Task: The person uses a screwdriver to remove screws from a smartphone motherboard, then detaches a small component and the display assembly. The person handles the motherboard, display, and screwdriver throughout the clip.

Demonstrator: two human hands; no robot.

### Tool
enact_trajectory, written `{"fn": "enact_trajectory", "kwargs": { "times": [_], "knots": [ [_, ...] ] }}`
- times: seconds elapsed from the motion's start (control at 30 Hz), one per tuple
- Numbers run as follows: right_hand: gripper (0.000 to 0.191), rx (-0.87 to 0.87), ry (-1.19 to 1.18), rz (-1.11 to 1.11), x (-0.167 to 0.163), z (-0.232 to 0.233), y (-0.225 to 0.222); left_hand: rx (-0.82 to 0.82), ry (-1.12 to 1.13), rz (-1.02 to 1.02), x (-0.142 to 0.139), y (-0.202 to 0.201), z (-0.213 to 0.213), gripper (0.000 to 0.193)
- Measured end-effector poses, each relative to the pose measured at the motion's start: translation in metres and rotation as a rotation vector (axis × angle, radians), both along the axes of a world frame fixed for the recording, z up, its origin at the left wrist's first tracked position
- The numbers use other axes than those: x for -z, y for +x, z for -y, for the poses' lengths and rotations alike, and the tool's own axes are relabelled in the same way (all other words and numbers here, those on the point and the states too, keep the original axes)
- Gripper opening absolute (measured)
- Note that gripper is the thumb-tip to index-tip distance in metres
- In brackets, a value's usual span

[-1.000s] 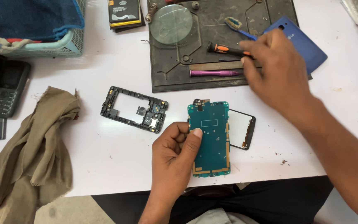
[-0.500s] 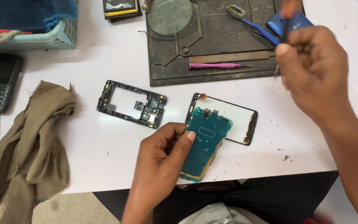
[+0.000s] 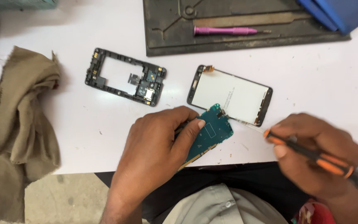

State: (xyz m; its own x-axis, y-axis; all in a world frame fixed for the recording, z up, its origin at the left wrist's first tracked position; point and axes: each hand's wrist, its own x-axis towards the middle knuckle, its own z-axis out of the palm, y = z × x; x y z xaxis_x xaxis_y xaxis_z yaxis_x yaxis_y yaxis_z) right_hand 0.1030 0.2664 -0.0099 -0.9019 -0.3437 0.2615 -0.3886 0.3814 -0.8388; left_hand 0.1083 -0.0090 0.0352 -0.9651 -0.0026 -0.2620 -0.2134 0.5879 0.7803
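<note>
My left hand [image 3: 158,145] grips a green circuit board [image 3: 212,132] and tilts it up at the table's near edge. My right hand [image 3: 315,153] holds an orange-and-black screwdriver [image 3: 311,154], and its thin tip reaches toward the board's upper right corner. A phone screen panel [image 3: 233,94] with a black rim lies flat just behind the board. A black phone middle frame [image 3: 125,76] lies to the left of the screen.
A dark work mat [image 3: 166,37] at the back carries a pink tool [image 3: 224,30] and a metal strip. A blue phone cover [image 3: 340,12] sits at the back right. A crumpled brown cloth [image 3: 17,124] hangs over the left table edge.
My right hand has come down from the mat to the front edge with the screwdriver. The board is tilted further off the screen panel. The view has shifted closer.
</note>
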Motion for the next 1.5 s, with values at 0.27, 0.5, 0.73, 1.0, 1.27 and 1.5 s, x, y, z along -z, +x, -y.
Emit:
{"fn": "enact_trajectory", "kwargs": {
  "times": [0.27, 0.5, 0.73, 1.0, 1.27, 1.5],
  "knots": [
    [0.024, -0.015, 0.118, 0.144, 0.007, 0.000, 0.007, -0.023, 0.013, -0.021, 0.015, -0.002, -0.003, 0.020],
    [0.022, -0.067, 0.110, 0.120, 0.009, 0.002, 0.003, -0.012, 0.042, 0.016, 0.026, -0.001, 0.000, 0.020],
    [0.023, -0.058, 0.220, 0.123, 0.009, 0.001, 0.006, -0.019, 0.049, 0.024, 0.032, 0.000, 0.000, 0.019],
    [0.020, -0.097, 0.220, 0.027, 0.016, 0.001, 0.003, -0.016, 0.052, -0.007, 0.033, 0.002, 0.000, 0.020],
    [0.024, -0.095, 0.164, 0.173, 0.009, 0.000, 0.002, -0.024, 0.042, -0.029, 0.033, 0.001, -0.001, 0.017],
    [0.023, -0.078, 0.257, 0.195, 0.008, -0.006, -0.002, 0.156, -0.104, -0.206, 0.024, 0.009, 0.001, 0.056]
  ]
}}
